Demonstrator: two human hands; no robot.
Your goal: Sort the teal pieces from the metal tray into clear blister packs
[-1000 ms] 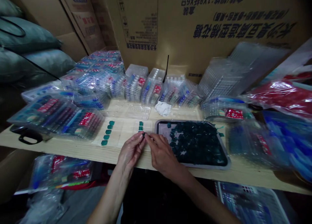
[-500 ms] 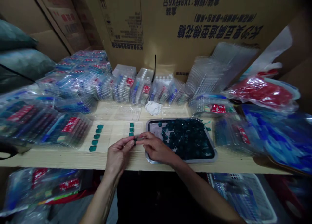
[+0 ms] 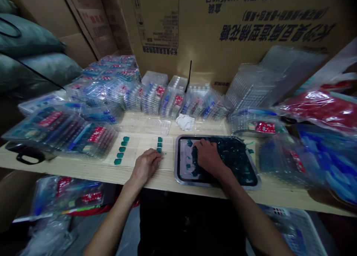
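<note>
My left hand (image 3: 147, 166) rests low over a thin clear plastic tray (image 3: 167, 162), thumb and fingers pinched together beside a short column of teal pieces (image 3: 159, 145). Whatever is between its fingertips is hidden. To the right, a metal-rimmed tray (image 3: 177, 170) holds a heap of dark teal, shiny pieces (image 3: 235, 159). My right hand (image 3: 208, 155) reaches into that heap with bent, closed fingers; the tips are out of sight among the pieces. Further left, another column of teal pieces (image 3: 119, 151) lies spaced out on clear plastic.
Stacked clear packs (image 3: 97, 137) with red-and-white packets stand at the left and along the back. A crumpled white tissue (image 3: 185, 122) lies behind the metal tray. Blue plastic packaging (image 3: 334, 155) fills the right end. A large cardboard box (image 3: 200, 33) forms the back.
My hands, which met over the clear tray, have parted. The right one has moved right into the teal heap, while the left stays by the column. The view has shifted left.
</note>
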